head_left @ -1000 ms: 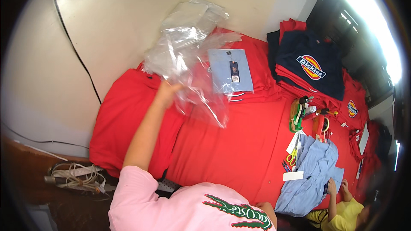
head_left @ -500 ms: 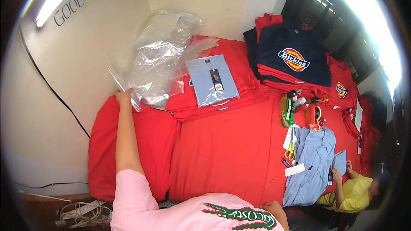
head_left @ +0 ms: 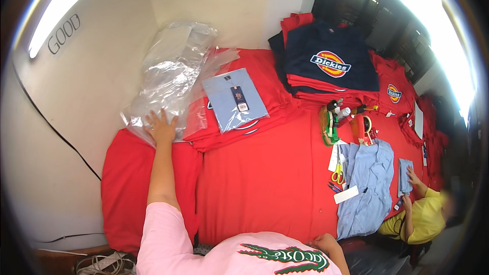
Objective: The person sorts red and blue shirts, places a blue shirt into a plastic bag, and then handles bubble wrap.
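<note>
My left hand (head_left: 162, 127) lies with spread fingers on the near end of a pile of clear plastic bags (head_left: 175, 74), at the left of the table. Its forearm reaches over a red cloth bundle (head_left: 147, 183). My right hand (head_left: 323, 241) rests low by the table's near edge; its fingers are curled, with nothing visible in them. Right of the bags, a folded light-blue shirt (head_left: 224, 89) with a dark tag sits in a clear bag on top of folded red garments (head_left: 270, 79).
A stack of navy and red sweatshirts (head_left: 305, 46) stands at the back. Tape dispensers (head_left: 330, 127), yellow-handled scissors (head_left: 337, 173) and a loose blue garment (head_left: 367, 188) lie on the red-covered table (head_left: 254, 183). A co-worker in yellow (head_left: 425, 219) handles a folded blue garment (head_left: 405, 175) at right.
My left hand had its fingers together at the bags' left edge; now it is spread flat on them. The bag edge that stood up there has come down. The co-worker's blue garment has shifted.
</note>
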The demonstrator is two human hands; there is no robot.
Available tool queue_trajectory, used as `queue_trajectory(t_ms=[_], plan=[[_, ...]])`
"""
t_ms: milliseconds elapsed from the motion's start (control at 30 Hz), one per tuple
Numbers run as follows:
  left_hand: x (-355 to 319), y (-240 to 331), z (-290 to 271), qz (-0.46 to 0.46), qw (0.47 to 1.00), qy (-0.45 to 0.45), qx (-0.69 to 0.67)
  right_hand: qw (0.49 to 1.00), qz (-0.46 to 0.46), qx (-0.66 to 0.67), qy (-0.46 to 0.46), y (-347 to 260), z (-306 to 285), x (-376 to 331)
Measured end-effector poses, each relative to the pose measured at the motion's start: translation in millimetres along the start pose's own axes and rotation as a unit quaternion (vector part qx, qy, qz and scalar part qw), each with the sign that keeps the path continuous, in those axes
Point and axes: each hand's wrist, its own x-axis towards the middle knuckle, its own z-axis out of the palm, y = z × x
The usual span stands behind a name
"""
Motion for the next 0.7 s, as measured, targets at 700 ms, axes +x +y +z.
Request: queue_trajectory(t_ms=[700], plan=[[-243,107,-110,0.418,0.811,-0.132,-0.388,0.997,-0.070,-0.032,0.016,-4,-7,-13]])
